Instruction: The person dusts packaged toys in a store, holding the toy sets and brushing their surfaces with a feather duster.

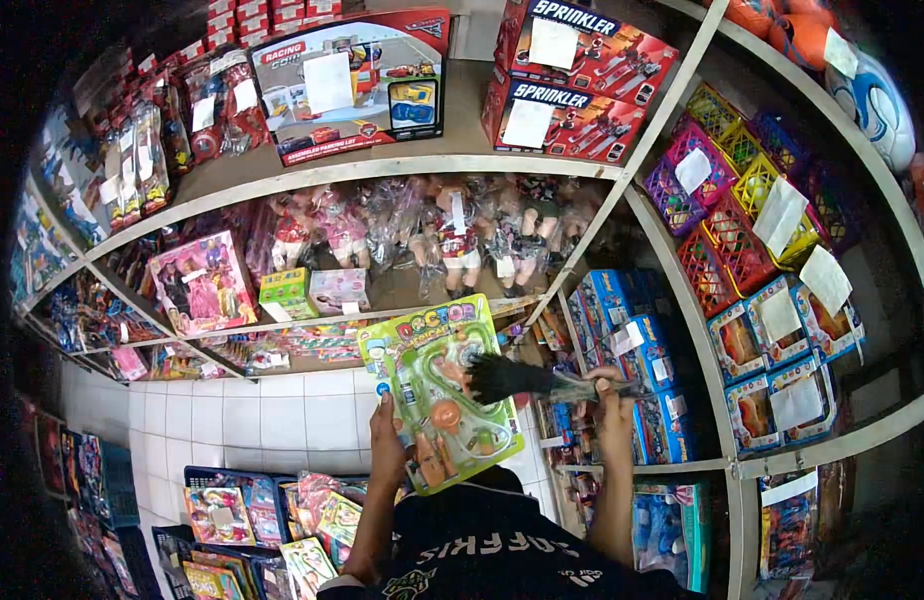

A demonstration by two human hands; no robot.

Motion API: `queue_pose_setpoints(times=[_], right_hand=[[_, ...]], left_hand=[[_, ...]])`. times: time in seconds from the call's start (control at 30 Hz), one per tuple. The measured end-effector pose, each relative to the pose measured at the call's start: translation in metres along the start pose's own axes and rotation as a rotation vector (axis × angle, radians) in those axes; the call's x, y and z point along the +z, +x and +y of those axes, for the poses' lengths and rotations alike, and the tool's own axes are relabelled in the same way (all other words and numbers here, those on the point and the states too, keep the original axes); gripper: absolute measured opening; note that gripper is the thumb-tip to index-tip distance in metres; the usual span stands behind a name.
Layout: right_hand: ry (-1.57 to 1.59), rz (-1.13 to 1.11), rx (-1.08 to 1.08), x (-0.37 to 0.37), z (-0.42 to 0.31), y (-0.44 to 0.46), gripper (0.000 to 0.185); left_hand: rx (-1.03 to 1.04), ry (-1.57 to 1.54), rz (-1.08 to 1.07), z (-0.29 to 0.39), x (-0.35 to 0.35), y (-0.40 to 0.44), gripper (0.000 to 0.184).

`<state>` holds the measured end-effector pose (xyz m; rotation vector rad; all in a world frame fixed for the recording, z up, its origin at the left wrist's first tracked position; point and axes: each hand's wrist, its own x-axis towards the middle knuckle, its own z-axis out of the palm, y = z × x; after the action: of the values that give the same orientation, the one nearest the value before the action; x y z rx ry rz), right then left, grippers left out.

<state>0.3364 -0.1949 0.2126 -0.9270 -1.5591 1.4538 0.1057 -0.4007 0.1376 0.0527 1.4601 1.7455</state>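
My left hand [385, 440] grips the left edge of a toy doctor set [427, 385], a green and yellow card with orange and green plastic pieces under clear plastic. The card is held in front of my dark shirt, a little tilted. In my right hand [613, 408], fingers closed round its handle, is a black-bristled duster [512, 379]. Its bristles lie over the upper right part of the doctor set; whether they touch the plastic I cannot tell.
Shelves [382, 178] curve ahead with wrapped dolls [460, 235], a racing box [357, 85] and sprinkler boxes [582, 65]. Colourful plastic baskets [747, 190] fill the right shelf. Dark crates [232, 472] of packaged toys stand low left on white floor tiles [282, 420].
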Motion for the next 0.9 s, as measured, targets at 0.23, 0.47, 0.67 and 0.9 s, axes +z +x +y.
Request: queue_pose_setpoints(times=[0.23,0.47,0.67,0.9], right_hand=[[0.006,0.044,0.048,0.023,-0.001,0.010,0.026],[0.001,-0.056,-0.054,0.041,-0.005,0.027,0.016],[-0.312,-0.136,-0.075,0.051,0.019,0.031,0.020],[-0.136,-0.078,-0.010,0.071,-0.010,0.003,0.019]], left_hand=[[-0.091,0.043,0.123,0.011,-0.009,0.012,0.073],[-0.037,-0.014,0.135,0.015,-0.017,0.023,0.075],[-0.011,-0.040,0.138,0.027,-0.002,0.027,0.082],[0.052,0.091,0.008,0.009,0.002,0.034,0.083]])
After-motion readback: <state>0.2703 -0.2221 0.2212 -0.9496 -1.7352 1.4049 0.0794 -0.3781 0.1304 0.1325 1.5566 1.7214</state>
